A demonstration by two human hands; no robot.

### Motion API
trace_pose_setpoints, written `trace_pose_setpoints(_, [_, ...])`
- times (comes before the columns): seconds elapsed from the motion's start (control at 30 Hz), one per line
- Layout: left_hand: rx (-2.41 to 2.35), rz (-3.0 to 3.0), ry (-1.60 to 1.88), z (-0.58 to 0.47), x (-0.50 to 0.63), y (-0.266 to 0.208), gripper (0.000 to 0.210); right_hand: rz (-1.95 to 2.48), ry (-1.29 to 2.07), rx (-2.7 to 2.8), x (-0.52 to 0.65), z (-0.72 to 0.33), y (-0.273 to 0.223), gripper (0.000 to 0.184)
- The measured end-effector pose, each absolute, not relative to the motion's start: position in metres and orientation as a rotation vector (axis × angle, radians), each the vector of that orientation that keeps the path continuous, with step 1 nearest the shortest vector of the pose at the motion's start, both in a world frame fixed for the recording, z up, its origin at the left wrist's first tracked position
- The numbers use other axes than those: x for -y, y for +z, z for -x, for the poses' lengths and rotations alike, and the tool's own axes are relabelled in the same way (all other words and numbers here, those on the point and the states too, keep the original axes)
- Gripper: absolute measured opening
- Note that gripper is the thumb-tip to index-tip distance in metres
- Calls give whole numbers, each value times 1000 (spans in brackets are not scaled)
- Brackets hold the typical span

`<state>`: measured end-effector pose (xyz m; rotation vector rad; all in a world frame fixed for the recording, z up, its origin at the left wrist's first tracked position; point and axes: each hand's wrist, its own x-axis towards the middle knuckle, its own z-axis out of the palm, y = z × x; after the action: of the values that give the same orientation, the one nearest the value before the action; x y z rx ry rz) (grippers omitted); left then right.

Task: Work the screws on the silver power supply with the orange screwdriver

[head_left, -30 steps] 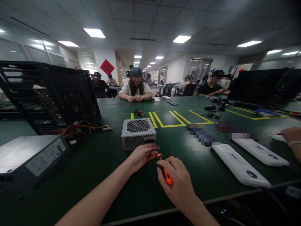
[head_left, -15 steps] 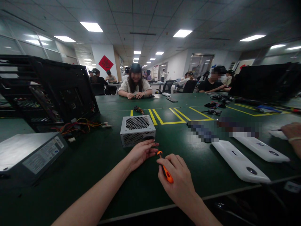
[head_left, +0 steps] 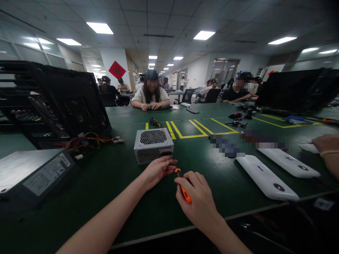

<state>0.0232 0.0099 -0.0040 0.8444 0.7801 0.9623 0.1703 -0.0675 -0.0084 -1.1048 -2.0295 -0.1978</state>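
Note:
A grey power supply unit point(head_left: 149, 157) with perforated top and side stands on the green table in front of me. My right hand point(head_left: 197, 195) is closed around the orange-and-black handle of a screwdriver point(head_left: 186, 194). The screwdriver's thin shaft points away from me, toward the right end of the unit's near side. Whether its tip touches a screw is too small to tell. Beside that shaft is my left hand point(head_left: 160, 168), palm turned partly up and fingers stretched out next to the unit's lower right corner. A dark socket area sits just above those fingers.
At left stand an open black computer case point(head_left: 71, 102) with loose coloured cables point(head_left: 90, 140) and a second power supply point(head_left: 39, 173) bearing a label. Two white devices point(head_left: 266, 176) lie at right, near another person's hand point(head_left: 328, 148). A person point(head_left: 150, 93) sits across the table.
The view has shifted slightly, so the scene sits a little further left and higher. My hands and the screwdriver keep nearly the same pose at the power supply unit.

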Motion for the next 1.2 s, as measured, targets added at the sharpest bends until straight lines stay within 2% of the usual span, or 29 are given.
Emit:
trace_pose_setpoints(0.9, [-805,-898,945,-26,-11,-5,35,1120,-288,2031,68,-168,-6,19])
trace_pose_setpoints(1.0, [-976,-1199,1006,-23,-9,-8,28,1142,-308,2076,68,-168,-8,21])
trace_pose_setpoints(1.1, [-1245,-1854,1224,-20,-7,-3,20,1199,-253,2022,68,-170,-10,22])
trace_pose_setpoints(1.2, [-1421,-2400,1331,-17,-8,6,30,1219,-197,1936,68,-173,-12,19])
